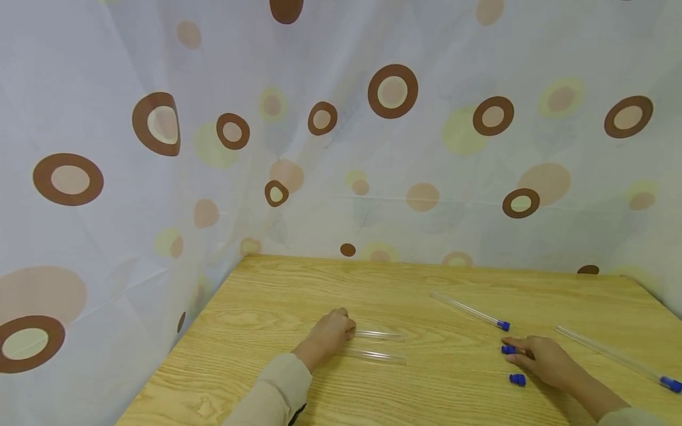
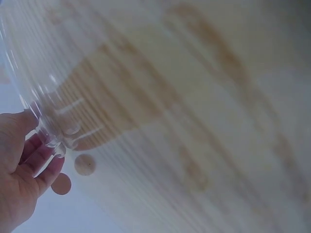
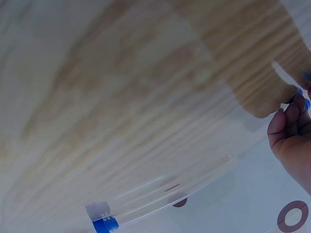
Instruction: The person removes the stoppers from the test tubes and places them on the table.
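Observation:
In the head view my left hand pinches the left end of a clear plastic tube lying across the wooden table. A second clear tube lies just nearer, roughly parallel to it. The left wrist view shows the thumb and curled fingers around the see-through tube ends. Further right, my right hand holds a small blue cap between thumb and index finger, low over the table. Another blue cap lies just nearer to me, beside that hand.
Two clear tubes with blue caps lie on the right side: one tube beyond the right hand, the other tube to its right. The wooden table ends at a white curtain with brown circles, behind and at the left.

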Available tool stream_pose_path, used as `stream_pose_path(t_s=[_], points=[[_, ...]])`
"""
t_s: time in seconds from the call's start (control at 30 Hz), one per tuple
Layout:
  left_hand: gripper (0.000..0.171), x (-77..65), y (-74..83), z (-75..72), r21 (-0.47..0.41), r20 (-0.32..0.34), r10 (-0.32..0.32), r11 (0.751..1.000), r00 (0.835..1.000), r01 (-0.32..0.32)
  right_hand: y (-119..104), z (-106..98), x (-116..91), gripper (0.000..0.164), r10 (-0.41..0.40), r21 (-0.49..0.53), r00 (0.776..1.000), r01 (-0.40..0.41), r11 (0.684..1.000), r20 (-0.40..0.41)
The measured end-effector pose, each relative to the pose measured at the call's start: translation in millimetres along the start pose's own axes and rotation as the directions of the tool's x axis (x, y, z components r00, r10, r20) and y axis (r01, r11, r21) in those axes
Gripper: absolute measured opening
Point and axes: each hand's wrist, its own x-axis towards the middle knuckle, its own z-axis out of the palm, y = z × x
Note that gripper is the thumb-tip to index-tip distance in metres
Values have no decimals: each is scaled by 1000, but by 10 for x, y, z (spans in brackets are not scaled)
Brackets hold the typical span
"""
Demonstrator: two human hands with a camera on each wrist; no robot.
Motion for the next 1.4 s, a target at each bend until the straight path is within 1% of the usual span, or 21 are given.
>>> stream_pose_path(t_s=[0.13,0.27,0.4,0.73,0.87,0.97,1.1,1.2,1.4], points=[[8,-4,3,-4,2,20,-15,1000,1000,15,-2,8,-2,47,7,-1,1000,-7,1000,1],[13,-6,7,-7,4,37,-24,1000,999,24,1,1,2,48,10,3,1000,-10,1000,10],[15,-2,5,3,-1,42,-30,1000,999,30,7,-8,10,47,3,5,1000,-4,1000,16],[17,12,-6,26,-18,46,-34,999,998,35,15,-13,16,49,4,6,1000,-4,1000,28],[16,13,-6,29,-23,50,-33,999,998,35,25,-20,21,47,-6,2,1000,6,1000,28],[12,12,-2,27,-31,39,-25,999,999,26,48,-34,27,43,-28,-14,999,29,999,29],[8,10,13,4,-35,31,-6,999,999,8,67,-38,16,42,-41,-10,999,41,999,33],[9,8,26,-7,-24,36,-4,1000,999,5,74,-30,1,42,-40,8,998,40,999,42],[10,20,29,7,5,26,-7,1000,1000,7,93,-29,-3,42,-57,22,997,56,998,56]])
